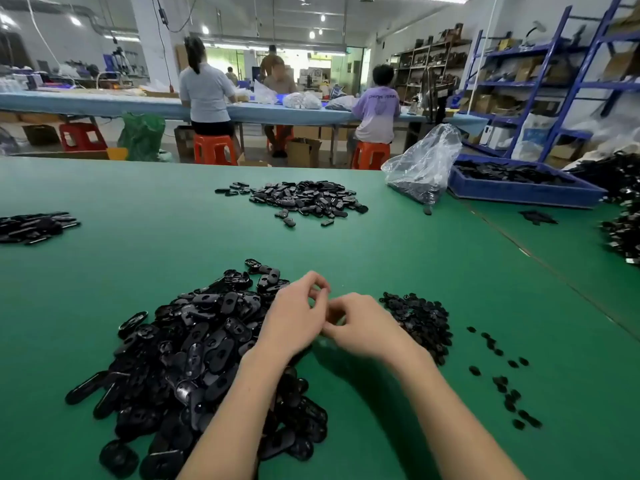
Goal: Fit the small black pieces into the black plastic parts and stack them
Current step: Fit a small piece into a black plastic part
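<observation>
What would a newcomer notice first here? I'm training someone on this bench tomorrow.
Probably the big pile of black plastic parts on the green table, near left. The left hand and right hand meet beside it, fingertips together. Right of them lies the smaller heap of small black pieces.

On the green tabletop [104, 278], the left hand [294, 317] and right hand [363, 327] meet fingertip to fingertip, curled; whatever they pinch is hidden. A heap of black plastic parts [194, 355] lies left, small black pieces [420, 320] right.
</observation>
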